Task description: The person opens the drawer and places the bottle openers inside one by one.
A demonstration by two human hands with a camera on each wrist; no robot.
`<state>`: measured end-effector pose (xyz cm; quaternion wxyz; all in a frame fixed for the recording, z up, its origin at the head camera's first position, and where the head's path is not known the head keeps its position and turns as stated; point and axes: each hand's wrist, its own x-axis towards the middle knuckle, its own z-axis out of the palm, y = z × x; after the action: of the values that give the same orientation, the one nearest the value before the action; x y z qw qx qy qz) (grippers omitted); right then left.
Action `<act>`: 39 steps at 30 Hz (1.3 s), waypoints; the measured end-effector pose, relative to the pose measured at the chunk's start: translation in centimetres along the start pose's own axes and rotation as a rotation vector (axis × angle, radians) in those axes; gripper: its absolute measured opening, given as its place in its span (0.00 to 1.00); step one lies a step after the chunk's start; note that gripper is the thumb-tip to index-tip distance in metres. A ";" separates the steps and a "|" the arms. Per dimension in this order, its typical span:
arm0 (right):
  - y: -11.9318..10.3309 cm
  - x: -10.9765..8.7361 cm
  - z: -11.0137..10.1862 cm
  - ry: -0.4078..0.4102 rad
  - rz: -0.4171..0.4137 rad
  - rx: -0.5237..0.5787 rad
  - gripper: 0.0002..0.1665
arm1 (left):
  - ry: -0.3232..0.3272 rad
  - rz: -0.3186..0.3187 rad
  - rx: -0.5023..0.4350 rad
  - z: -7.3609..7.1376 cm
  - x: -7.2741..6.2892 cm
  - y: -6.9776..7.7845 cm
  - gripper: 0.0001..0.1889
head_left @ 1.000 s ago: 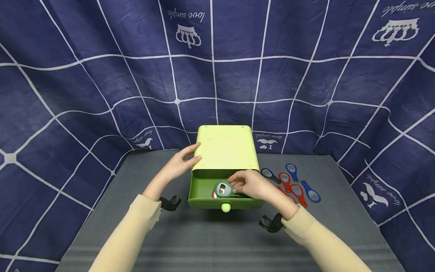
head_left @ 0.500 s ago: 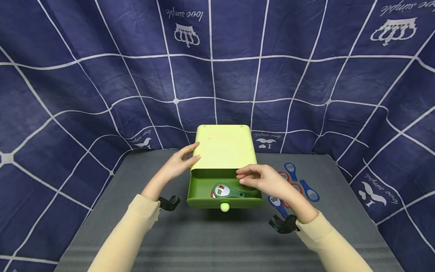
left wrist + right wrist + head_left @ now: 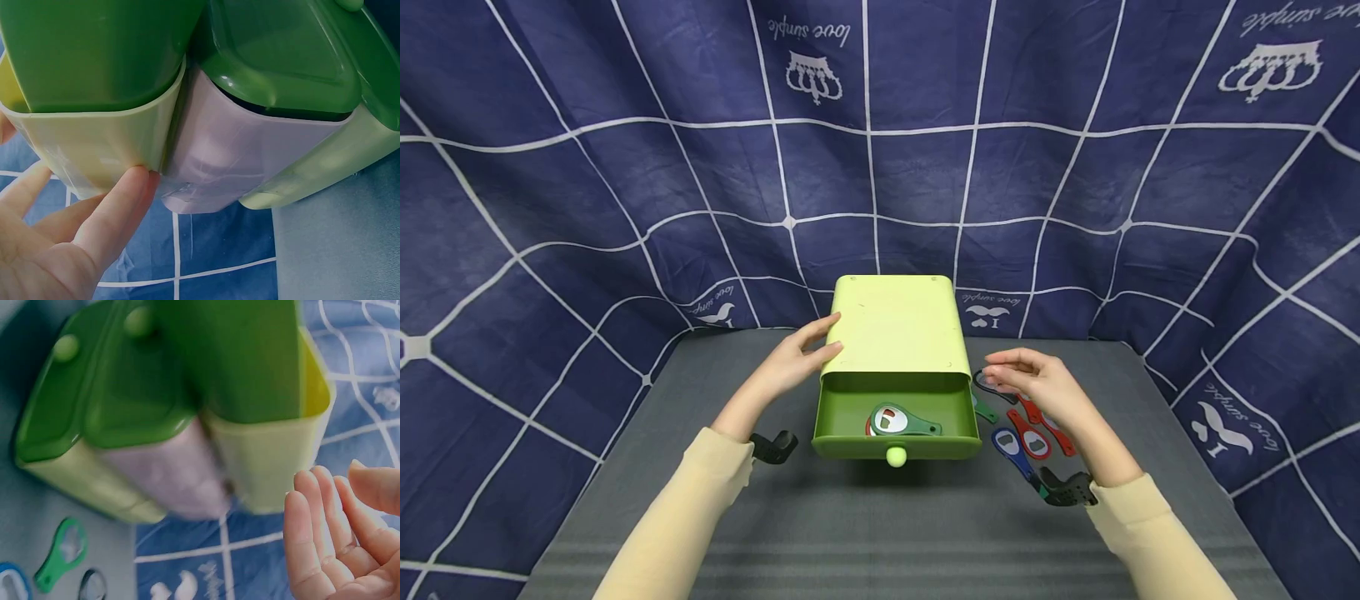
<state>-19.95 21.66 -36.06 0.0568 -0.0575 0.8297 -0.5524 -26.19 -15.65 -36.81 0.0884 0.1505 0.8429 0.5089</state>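
Note:
A small stacked drawer unit (image 3: 898, 321) stands at the table's middle, its top drawer (image 3: 850, 408) pulled out. In that drawer a green-handled bottle opener (image 3: 917, 425) lies over another with a red edge, mostly covered. My left hand (image 3: 782, 367) rests fingertips against the unit's left side; the left wrist view shows those fingers (image 3: 119, 206) on the pale top casing (image 3: 100, 140). My right hand (image 3: 1037, 387) hovers right of the unit above several loose bottle openers (image 3: 1036, 444), its fingers loosely bent, holding nothing. It partly covers the openers beneath.
The right wrist view shows two closed drawers (image 3: 137, 387) below the top one, each with a round knob (image 3: 65, 348). A green bottle opener (image 3: 65, 550) lies beside the unit. A blue gridded curtain (image 3: 917, 175) hangs behind the grey table (image 3: 865, 533).
My right hand has let go of the green bottle opener, leaving it in the drawer, and has moved right over the loose openers. The left hand stays against the unit.

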 end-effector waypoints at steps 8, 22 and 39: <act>3.0 -0.1 -1.4 0.038 0.077 -0.061 0.27 | 0.004 -0.004 -0.003 0.0 -0.1 0.1 0.34; 9.8 -0.2 -2.4 0.114 0.181 -0.109 0.29 | 0.012 0.002 -0.001 0.1 0.0 0.0 0.33; 15.4 -1.0 -0.7 0.213 0.279 -0.348 0.23 | 0.008 0.003 -0.003 0.1 -0.2 0.2 0.34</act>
<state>-19.59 28.36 -49.94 0.0341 0.1071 0.9136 -0.3907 -25.95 -15.54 -36.70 0.0845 0.1493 0.8422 0.5111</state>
